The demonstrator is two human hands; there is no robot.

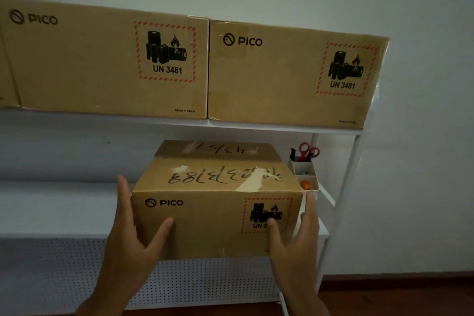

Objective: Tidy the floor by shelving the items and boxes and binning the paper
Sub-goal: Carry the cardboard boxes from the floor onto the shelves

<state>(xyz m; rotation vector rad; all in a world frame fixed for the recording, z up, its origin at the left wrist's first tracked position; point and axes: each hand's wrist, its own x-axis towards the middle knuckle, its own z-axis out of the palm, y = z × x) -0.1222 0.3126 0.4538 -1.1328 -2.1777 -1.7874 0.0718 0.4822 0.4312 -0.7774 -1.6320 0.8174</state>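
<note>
A brown PICO cardboard box (205,218) with handwritten numbers on its lid rests on the middle level of a white shelf unit (51,209). My left hand (130,233) clasps the box's left side, its thumb on the front face. On the box's right side lies my right hand (295,238), thumb pressed on the battery label. Both hands hold the box between them.
Two larger PICO boxes (107,59) (289,72) stand side by side on the top level, a third partly seen at far left. A white desk organiser (306,172) with red scissors (307,150) stands right of the held box. A perforated white panel (64,264) lies below; white wall behind.
</note>
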